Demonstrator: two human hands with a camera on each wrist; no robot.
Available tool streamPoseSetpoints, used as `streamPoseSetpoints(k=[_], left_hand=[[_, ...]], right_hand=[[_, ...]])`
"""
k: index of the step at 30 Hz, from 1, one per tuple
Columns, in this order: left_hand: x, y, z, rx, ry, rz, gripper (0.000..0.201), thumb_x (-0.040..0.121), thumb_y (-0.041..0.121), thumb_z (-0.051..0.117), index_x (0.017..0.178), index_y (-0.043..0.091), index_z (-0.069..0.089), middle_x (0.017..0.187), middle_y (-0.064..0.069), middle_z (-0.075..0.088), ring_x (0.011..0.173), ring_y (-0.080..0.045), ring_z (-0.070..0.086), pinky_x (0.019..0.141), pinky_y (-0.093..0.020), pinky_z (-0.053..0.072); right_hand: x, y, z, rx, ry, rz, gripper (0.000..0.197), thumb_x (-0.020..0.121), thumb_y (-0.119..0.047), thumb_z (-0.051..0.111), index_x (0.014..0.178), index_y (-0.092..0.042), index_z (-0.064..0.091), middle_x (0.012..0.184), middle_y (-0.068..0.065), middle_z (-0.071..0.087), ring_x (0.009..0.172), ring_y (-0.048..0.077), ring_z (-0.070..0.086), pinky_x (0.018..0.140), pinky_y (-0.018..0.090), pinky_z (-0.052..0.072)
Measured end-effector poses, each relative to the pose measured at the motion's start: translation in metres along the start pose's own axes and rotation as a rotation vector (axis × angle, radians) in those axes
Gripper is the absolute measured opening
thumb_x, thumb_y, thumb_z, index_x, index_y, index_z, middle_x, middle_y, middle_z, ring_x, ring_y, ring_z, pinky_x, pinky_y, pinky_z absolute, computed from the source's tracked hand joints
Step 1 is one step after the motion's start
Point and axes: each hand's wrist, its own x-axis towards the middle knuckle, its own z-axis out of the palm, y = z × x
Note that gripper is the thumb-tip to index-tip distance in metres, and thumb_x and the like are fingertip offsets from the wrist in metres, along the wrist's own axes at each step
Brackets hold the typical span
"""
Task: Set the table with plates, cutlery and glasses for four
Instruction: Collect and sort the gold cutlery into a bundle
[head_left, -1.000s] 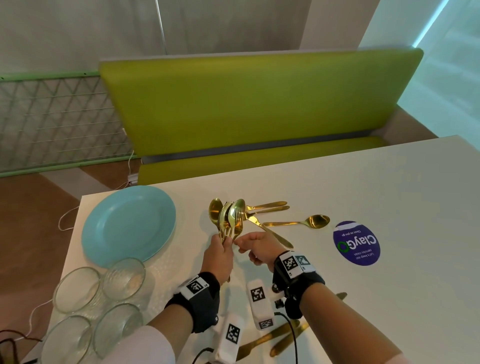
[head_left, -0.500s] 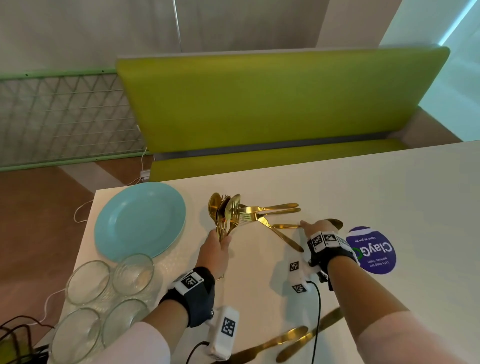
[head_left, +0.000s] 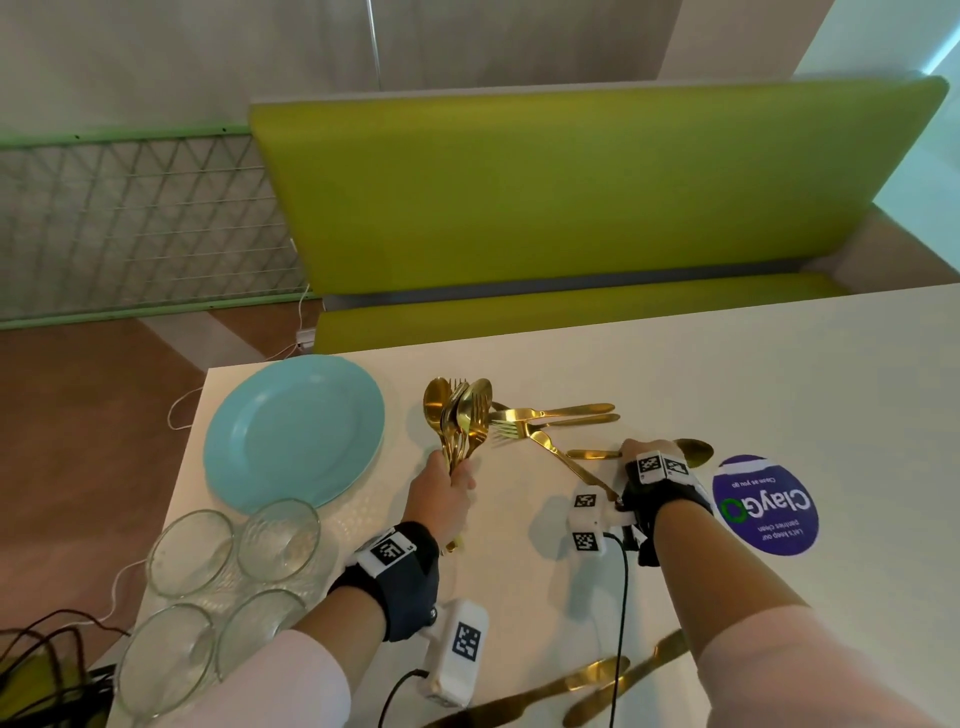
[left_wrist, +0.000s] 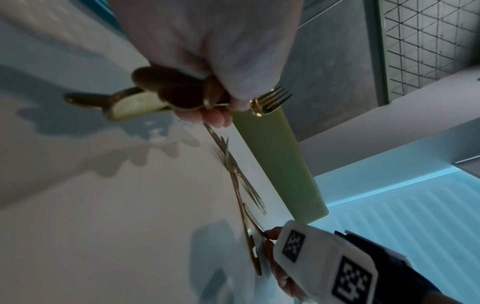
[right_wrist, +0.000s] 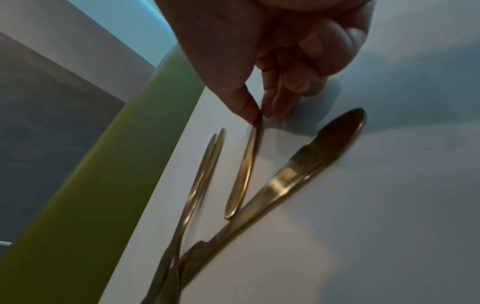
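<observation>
Gold spoon (head_left: 685, 451) on the tabletop (head_left: 727, 364) is pinched by the right hand (right_wrist: 272, 67), joining the cutlery bundle (head_left: 460, 415) in the left hand (head_left: 441, 499) grip.

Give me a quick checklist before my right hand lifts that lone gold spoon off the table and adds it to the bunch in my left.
1. Right hand on the spoon: ok; in the right wrist view thumb and fingers pinch the handle.
2. Spoon off the table: not ok, its handle end lies on the surface.
3. Spoon free of the knife beside it: cannot tell; the handle tip lies very close to the knife.
4. Left hand secure on the bundle of spoons and forks: ok, fingers wrapped round the handles, heads fanned upward.
5. Path between the hands: not ok; the knife and a fork lie across it, so lift first.
</observation>
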Motion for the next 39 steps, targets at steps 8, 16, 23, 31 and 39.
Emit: streamPoseSetpoints(k=[8,16,23,31,39], left_hand=[[0.000,0.002,0.002,-0.018,0.005,0.020,0.017,0.100,0.023,0.037,0.096,0.009,0.044,0.087,-0.002,0.055,0.070,-0.014,0.051,0.063,-0.023,0.041],[-0.004,0.017,0.006,-0.175,-0.004,0.034,0.016,0.101,0.022,0.035,0.104,0.009,0.045,0.094,-0.003,0.060,0.069,-0.008,0.060,0.062,-0.019,0.048],[-0.010,0.016,0.010,-0.118,-0.044,0.005,0.021,0.100,0.026,0.036,0.108,0.008,0.044,0.111,-0.015,0.063,0.089,-0.027,0.067,0.078,-0.037,0.057],[-0.011,0.008,0.003,-0.104,-0.038,-0.019,0.021,0.101,0.026,0.032,0.107,0.010,0.044,0.095,-0.010,0.062,0.066,-0.015,0.060,0.052,-0.018,0.045],[0.001,0.005,0.000,0.034,-0.017,0.017,0.024,0.101,0.029,0.033,0.100,0.009,0.044,0.086,-0.005,0.056,0.075,-0.019,0.051,0.071,-0.029,0.038]], right_hand=[[0.004,0.001,-0.008,0.594,-0.069,0.187,0.023,0.085,-0.017,0.060,0.107,-0.011,0.060,0.090,0.007,0.053,0.087,0.026,0.054,0.086,0.040,0.052],[-0.028,-0.058,-0.013,0.811,-0.067,-0.188,0.022,0.087,-0.026,0.065,0.065,-0.024,0.065,0.069,-0.006,0.062,0.058,0.009,0.050,0.061,0.030,0.047],[-0.045,-0.088,0.009,0.627,-0.205,-0.404,0.023,0.089,-0.029,0.062,0.066,-0.029,0.060,0.072,-0.009,0.063,0.056,0.005,0.050,0.055,0.018,0.042],[-0.049,-0.101,0.015,0.524,-0.278,-0.459,0.019,0.093,-0.025,0.055,0.097,-0.014,0.070,0.075,-0.008,0.061,0.055,0.003,0.048,0.054,0.015,0.041],[-0.027,-0.102,-0.008,0.469,-0.315,-0.495,0.015,0.084,-0.022,0.068,0.096,-0.017,0.075,0.072,-0.018,0.061,0.059,-0.004,0.049,0.053,0.006,0.037]])
